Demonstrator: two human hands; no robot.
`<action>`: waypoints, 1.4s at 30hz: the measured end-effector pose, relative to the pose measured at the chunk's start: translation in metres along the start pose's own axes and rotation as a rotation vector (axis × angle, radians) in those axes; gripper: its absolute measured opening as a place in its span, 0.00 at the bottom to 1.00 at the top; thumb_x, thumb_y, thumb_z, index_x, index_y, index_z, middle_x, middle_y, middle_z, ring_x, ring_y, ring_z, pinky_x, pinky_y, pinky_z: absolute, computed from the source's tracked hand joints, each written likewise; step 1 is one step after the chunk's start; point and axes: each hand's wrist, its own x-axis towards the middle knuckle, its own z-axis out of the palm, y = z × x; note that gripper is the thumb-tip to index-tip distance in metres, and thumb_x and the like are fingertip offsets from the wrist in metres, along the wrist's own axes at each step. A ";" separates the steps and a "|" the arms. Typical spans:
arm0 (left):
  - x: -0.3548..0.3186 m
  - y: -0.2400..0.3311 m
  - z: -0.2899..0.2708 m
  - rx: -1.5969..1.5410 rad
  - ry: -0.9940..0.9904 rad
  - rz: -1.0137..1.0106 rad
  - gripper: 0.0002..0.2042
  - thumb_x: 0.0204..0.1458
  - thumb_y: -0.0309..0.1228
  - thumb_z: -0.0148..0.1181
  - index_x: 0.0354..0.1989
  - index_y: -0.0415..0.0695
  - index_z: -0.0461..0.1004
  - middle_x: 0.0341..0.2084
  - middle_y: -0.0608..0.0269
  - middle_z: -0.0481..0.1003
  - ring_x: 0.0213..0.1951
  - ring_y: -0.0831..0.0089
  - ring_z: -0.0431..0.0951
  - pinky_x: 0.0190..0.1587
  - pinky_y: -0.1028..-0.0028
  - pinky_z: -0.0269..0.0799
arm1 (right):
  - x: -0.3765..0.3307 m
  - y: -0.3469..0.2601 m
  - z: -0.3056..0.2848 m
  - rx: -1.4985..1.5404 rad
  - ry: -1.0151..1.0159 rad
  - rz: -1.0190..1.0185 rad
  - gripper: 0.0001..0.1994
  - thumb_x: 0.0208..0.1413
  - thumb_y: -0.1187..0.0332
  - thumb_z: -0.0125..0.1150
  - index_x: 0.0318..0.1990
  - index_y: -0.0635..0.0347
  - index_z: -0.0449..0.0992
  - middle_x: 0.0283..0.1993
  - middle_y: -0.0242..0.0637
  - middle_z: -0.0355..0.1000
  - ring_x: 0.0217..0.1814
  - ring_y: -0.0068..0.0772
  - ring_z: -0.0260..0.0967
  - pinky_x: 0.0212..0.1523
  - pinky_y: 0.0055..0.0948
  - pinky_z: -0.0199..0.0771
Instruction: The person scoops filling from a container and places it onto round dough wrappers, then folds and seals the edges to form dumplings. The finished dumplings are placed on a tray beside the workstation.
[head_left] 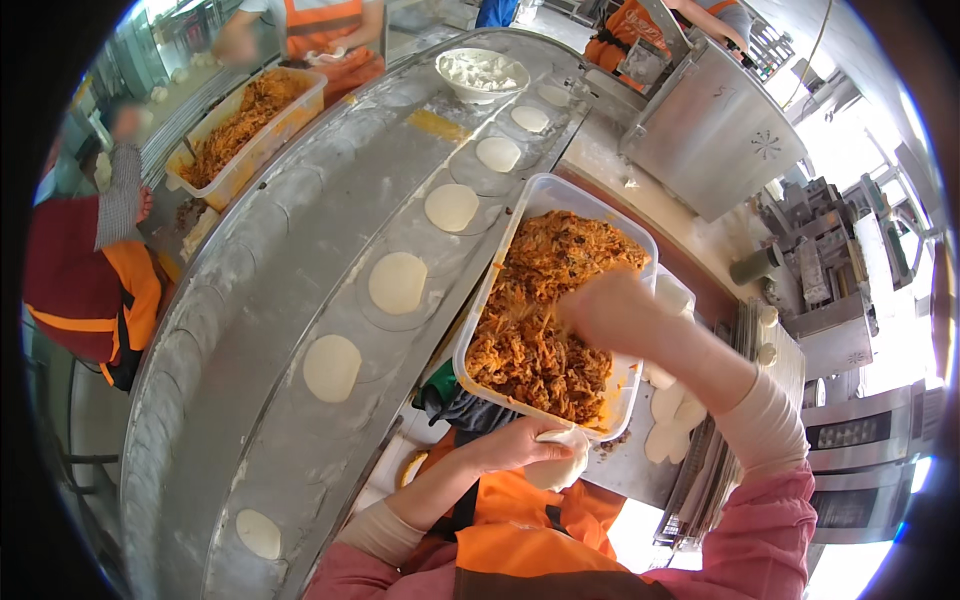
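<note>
My left hand [518,446] is closed on a pale round dough wrapper [562,466], held in front of the tub's near edge. My right hand [612,312] reaches down into an orange-brown shredded filling [530,365]. Motion smears that hand, and its fingertips are lost against the filling, so their grip does not show. The filling lies in a clear plastic tub [629,392], heaped higher at the far end. Beside the tub on its right are several more flat dough wrappers [668,428], partly behind my right forearm.
Left of the tub runs a curved metal conveyor [290,270] with spaced dough rounds [398,283]. A bowl of white flour [480,72] stands at its far end. Across it are another filling tub [245,125] and co-workers in orange. A metal machine housing [710,125] stands far right.
</note>
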 end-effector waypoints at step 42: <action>-0.001 -0.003 0.004 -0.079 0.111 0.001 0.17 0.56 0.39 0.63 0.45 0.38 0.76 0.36 0.64 0.77 0.38 0.79 0.75 0.41 0.76 0.70 | -0.008 0.009 0.076 -0.099 0.090 -0.244 0.05 0.45 0.69 0.62 0.28 0.59 0.74 0.19 0.31 0.72 0.25 0.35 0.75 0.26 0.32 0.72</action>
